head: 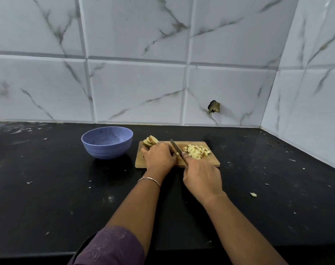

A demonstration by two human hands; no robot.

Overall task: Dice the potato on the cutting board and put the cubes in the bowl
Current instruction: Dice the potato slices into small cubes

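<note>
Closest to the lens is a purple sleeve (113, 245) pushed up on the left forearm, with a thin bracelet (149, 178) at the wrist; both bare arms reach forward to the wooden cutting board (210, 162). On that board the potato shows in two lots: a fanned stack of potato slices (151, 140) at the far left corner and a heap of potato cubes (196, 151) on the right half. The left hand (160, 156) lies palm down over the middle of the board with its fingers curled; whatever it presses is hidden, so I cannot tell whether it holds a piece. Just beside its fingertips the right hand (202, 178) is wrapped round the handle of a knife (176, 149), whose blade runs away and leftward between the two hands. Raw potato should be firm and light but wet with starch, so slices are likely to slide on one another; they want pinning flat from above, fingertips tucked back from the edge, while the loose cubes are better scooped or swept together than pinched singly. The slices sit just beyond the left hand, the cubes just beyond the right hand's knuckles. Left of the board, near but apart, stands the blue bowl (105, 150) on the black counter (48, 188); a stray potato bit (253, 194) lies well off to the right, and marble-look wall tiles (136, 88) rise behind.
</note>
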